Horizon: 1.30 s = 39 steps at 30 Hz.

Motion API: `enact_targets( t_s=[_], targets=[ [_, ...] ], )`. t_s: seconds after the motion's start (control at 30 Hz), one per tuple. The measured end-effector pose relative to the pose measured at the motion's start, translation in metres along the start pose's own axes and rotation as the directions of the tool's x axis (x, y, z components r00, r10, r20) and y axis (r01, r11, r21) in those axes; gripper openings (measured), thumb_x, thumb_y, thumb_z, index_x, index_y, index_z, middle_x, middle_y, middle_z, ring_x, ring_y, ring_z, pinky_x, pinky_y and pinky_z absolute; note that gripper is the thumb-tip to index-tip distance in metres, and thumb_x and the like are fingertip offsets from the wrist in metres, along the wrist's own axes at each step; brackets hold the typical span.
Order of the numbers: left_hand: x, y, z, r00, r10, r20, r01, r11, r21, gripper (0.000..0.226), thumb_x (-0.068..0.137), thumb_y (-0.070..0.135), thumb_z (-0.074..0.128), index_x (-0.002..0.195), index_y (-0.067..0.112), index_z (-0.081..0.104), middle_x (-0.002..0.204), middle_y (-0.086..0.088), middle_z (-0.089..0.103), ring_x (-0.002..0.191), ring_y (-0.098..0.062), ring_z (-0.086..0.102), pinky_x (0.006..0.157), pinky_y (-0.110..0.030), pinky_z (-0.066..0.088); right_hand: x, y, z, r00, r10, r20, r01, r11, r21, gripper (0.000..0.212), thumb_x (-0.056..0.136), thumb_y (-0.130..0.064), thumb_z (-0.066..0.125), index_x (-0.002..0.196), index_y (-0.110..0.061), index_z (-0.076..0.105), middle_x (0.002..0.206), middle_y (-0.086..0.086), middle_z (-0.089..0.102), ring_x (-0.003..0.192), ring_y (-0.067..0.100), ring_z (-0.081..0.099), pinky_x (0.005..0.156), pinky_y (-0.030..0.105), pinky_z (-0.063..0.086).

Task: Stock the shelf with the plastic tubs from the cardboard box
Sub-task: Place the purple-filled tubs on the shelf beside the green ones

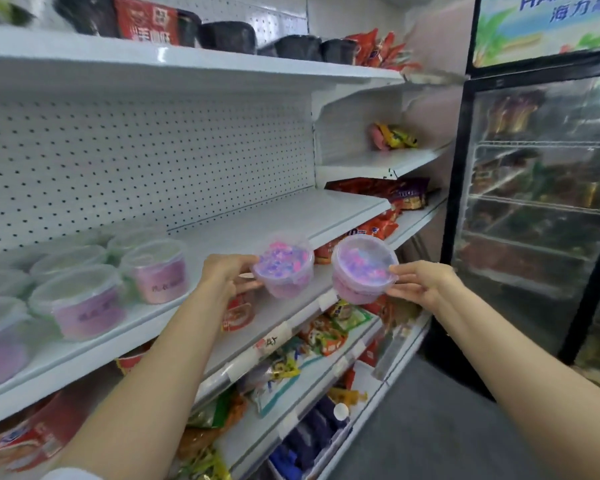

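My left hand (226, 273) grips a clear plastic tub (284, 268) with pink and purple contents, held just above the front of the white middle shelf (291, 216). My right hand (421, 282) grips a second, similar tub (362, 268), tilted toward me, right beside the first. Several tubs of the same kind (84, 292) stand in rows on the left part of that shelf. The cardboard box is out of view.
The pegboard back panel (146, 161) closes the shelf behind. Dark boxes (229, 36) sit on the shelf above, snack packets (323, 334) fill the shelves below. A glass-door fridge (541, 209) stands at the right, beside grey floor (447, 427).
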State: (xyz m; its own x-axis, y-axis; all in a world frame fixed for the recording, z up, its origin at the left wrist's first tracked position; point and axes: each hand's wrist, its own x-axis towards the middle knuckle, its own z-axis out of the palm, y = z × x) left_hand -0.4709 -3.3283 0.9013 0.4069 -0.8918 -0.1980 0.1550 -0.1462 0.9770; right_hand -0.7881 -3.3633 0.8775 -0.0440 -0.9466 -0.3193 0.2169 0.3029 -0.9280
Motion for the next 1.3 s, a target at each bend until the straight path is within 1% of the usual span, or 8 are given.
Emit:
enact_targets(
  t_s=[0.13, 0.33, 0.63, 0.73, 0.9, 1.13, 1.23, 1.3],
  targets=[
    [0.040, 0.018, -0.001, 0.995, 0.030, -0.094, -0.028, 0.999, 0.032, 0.033, 0.081, -0.005, 0.069, 0.112, -0.012, 0.060, 0.101, -0.025, 0.066, 0.066, -0.031, 0.064, 0.036, -0.029, 0.051, 0.055, -0.024, 0.041, 0.991, -0.033, 0.126, 0.035, 0.999, -0.010, 0.030, 0.075, 0.009, 0.071, 0.102, 0.010, 0.059, 0.094, 0.024, 0.066, 0.073, 0.035, 0.070, 0.061, 0.041, 0.061],
    [0.109, 0.055, -0.005, 0.953, 0.091, -0.289, -0.066, 0.993, 0.096, 0.011, 0.081, -0.012, 0.064, 0.092, -0.011, 0.061, 0.086, -0.024, 0.064, 0.063, -0.031, 0.063, 0.037, -0.039, 0.054, 0.140, -0.066, 0.119, 0.959, -0.047, 0.281, 0.079, 0.992, -0.100, 0.008, 0.079, 0.010, 0.065, 0.086, 0.010, 0.060, 0.089, 0.025, 0.066, 0.069, 0.035, 0.068, 0.052, 0.037, 0.060],
    [0.178, 0.066, -0.033, 0.819, 0.074, -0.569, -0.064, 0.997, 0.037, 0.023, 0.073, -0.023, 0.061, 0.064, -0.003, 0.052, 0.047, -0.016, 0.056, 0.037, -0.025, 0.057, 0.056, -0.053, 0.058, 0.237, -0.099, 0.225, 0.882, 0.042, 0.469, 0.090, 0.962, -0.256, 0.016, 0.078, 0.009, 0.067, 0.092, 0.011, 0.060, 0.080, 0.024, 0.064, 0.064, 0.036, 0.066, 0.041, 0.034, 0.055],
    [0.187, 0.062, -0.034, 0.757, 0.042, -0.652, -0.082, 0.996, -0.031, 0.022, 0.076, -0.021, 0.060, 0.075, -0.001, 0.051, 0.058, -0.015, 0.050, 0.032, -0.025, 0.050, 0.050, -0.050, 0.057, 0.262, -0.102, 0.258, 0.845, 0.074, 0.530, 0.108, 0.946, -0.305, 0.008, 0.080, 0.010, 0.065, 0.079, 0.007, 0.058, 0.073, 0.021, 0.059, 0.058, 0.033, 0.062, 0.037, 0.035, 0.054],
    [0.199, 0.059, -0.032, 0.653, -0.024, -0.757, -0.127, 0.982, -0.141, 0.012, 0.081, -0.011, 0.061, 0.085, -0.001, 0.054, 0.068, -0.013, 0.049, 0.050, -0.024, 0.053, 0.074, -0.052, 0.058, 0.300, -0.095, 0.311, 0.782, 0.135, 0.609, 0.121, 0.925, -0.361, 0.009, 0.078, 0.013, 0.063, 0.075, 0.006, 0.059, 0.069, 0.019, 0.058, 0.055, 0.028, 0.058, 0.032, 0.030, 0.049],
    [0.213, 0.038, -0.022, 0.541, -0.009, -0.841, -0.290, 0.937, -0.197, 0.010, 0.084, 0.003, 0.059, 0.083, 0.008, 0.051, 0.071, -0.006, 0.048, 0.062, -0.022, 0.048, 0.064, -0.037, 0.048, 0.326, -0.079, 0.349, 0.803, 0.049, 0.595, 0.168, 0.938, -0.304, 0.005, 0.076, 0.010, 0.061, 0.074, 0.005, 0.062, 0.069, 0.021, 0.062, 0.051, 0.030, 0.062, 0.043, 0.039, 0.055],
    [0.229, 0.017, -0.018, 0.654, 0.072, -0.753, -0.192, 0.979, -0.073, 0.061, 0.039, 0.003, 0.077, 0.096, 0.004, 0.055, 0.086, -0.011, 0.062, 0.082, -0.026, 0.063, 0.078, -0.048, 0.058, 0.329, -0.059, 0.348, 0.781, 0.004, 0.624, 0.275, 0.895, -0.351, 0.010, 0.071, 0.007, 0.059, 0.078, 0.001, 0.062, 0.070, 0.016, 0.062, 0.061, 0.027, 0.061, 0.054, 0.029, 0.053],
    [0.246, 0.005, -0.022, 0.635, 0.086, -0.768, -0.056, 0.996, 0.065, 0.085, 0.028, 0.019, 0.090, 0.105, 0.009, 0.056, 0.102, -0.007, 0.067, 0.092, -0.026, 0.067, 0.083, -0.044, 0.058, 0.322, -0.041, 0.351, 0.679, 0.031, 0.734, 0.349, 0.865, -0.359, 0.030, 0.064, 0.006, 0.066, 0.093, -0.001, 0.062, 0.080, 0.012, 0.064, 0.071, 0.022, 0.060, 0.052, 0.021, 0.046]
  ],
)
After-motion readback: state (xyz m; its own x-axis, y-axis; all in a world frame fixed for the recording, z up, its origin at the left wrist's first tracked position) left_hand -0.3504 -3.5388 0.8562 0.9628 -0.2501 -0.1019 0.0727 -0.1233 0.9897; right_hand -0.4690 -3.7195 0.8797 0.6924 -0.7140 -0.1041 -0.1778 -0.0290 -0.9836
